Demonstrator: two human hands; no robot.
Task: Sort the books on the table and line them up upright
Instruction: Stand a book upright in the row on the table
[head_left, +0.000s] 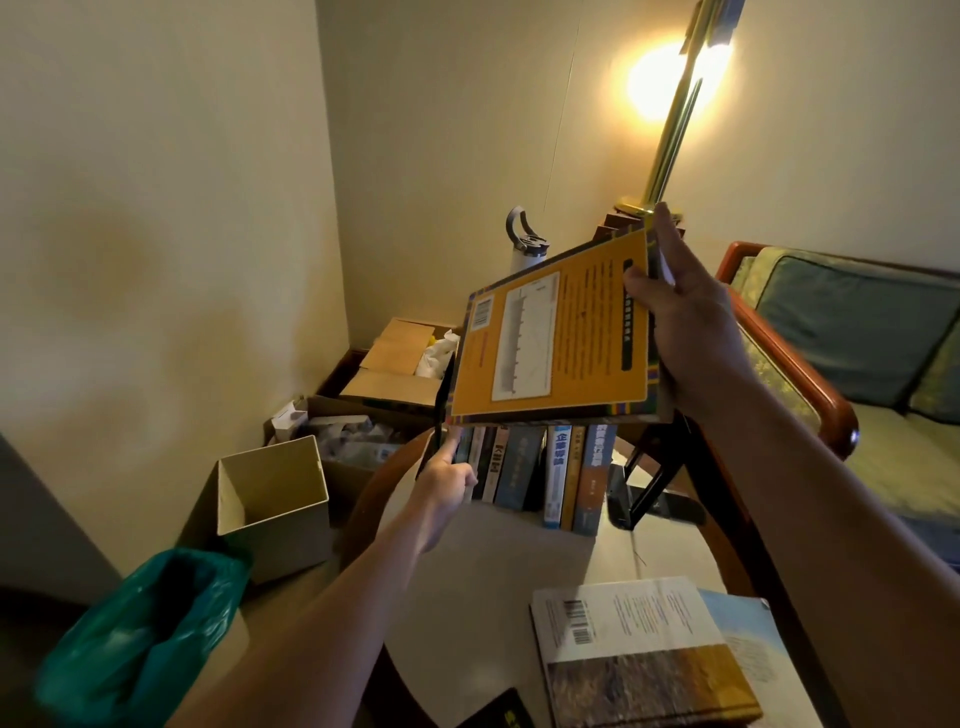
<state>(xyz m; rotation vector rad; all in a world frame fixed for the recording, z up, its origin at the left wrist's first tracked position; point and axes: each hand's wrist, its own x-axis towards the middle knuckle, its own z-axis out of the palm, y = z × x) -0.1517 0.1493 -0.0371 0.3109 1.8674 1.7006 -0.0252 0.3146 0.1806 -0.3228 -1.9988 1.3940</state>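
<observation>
Two flat books (639, 644): nearest, stacked on the table (488, 587), not yet stood up; the top one shows a barcode and print too small to read.
Left hand (448, 486): at the row's left end, index finger straight against it, other fingers curled; whether they hold anything I cannot tell.
Upright row (540, 473): standing at the table's far side; spines carry Chinese characters, mostly illegible.
Orange book (550, 343): in the air above the row, tilted, its barcoded back cover facing the camera. It is probably the next to join the row and needs turning upright, spine outward, then lowering in.
Right hand (691, 332): clamped on its edge, thumb on the cover.
</observation>
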